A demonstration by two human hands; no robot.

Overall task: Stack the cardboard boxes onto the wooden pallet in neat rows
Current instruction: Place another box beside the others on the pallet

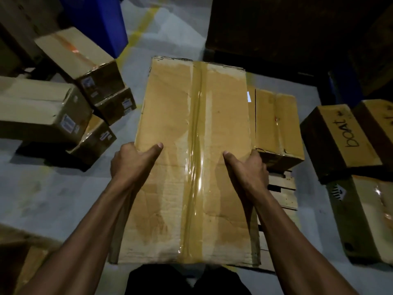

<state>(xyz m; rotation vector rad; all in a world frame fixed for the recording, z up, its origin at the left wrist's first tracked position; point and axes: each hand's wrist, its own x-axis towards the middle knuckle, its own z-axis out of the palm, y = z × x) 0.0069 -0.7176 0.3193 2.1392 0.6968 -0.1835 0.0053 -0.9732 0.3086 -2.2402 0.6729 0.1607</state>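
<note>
I am gripping the big taped tan cardboard box [191,158], left hand [129,160] and right hand [248,169] fingers clamped on its sides, slatted wooden pallet [282,192] at three o'clock.

I see a dim room with a pale grey concrete floor [53,188], a yellow painted line [139,31] across it, and a blue bin [100,20] at the far left.

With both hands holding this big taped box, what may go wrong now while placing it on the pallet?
1. The left hand and right hand grip only the side edges of the large box, so it might slip or sag.
2. It hides most of the wooden pallet, so it may land crooked.
3. It could bump the smaller box at its right.
</note>
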